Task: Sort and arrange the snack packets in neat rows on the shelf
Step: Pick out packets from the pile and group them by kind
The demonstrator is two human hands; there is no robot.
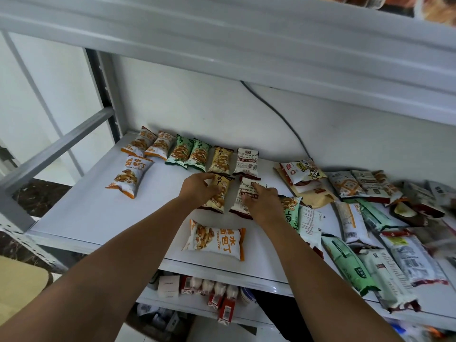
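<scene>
Packets on a white shelf [86,218]

A messy pile [370,230] fills the right side, and a neat row [187,151] lies far left. A black cable [271,107] hangs behind. An orange packet [217,239] lies near the front. In the middle, the left hand [199,188] grips a yellow packet [222,202]. Beside it, the right hand [262,203] pinches a brown packet [246,187].

White wall [197,99] behind, a black cable [276,111] ran down it; grey metal upright [104,95] stood upper left, dark marbled floor [29,196] below.
</scene>
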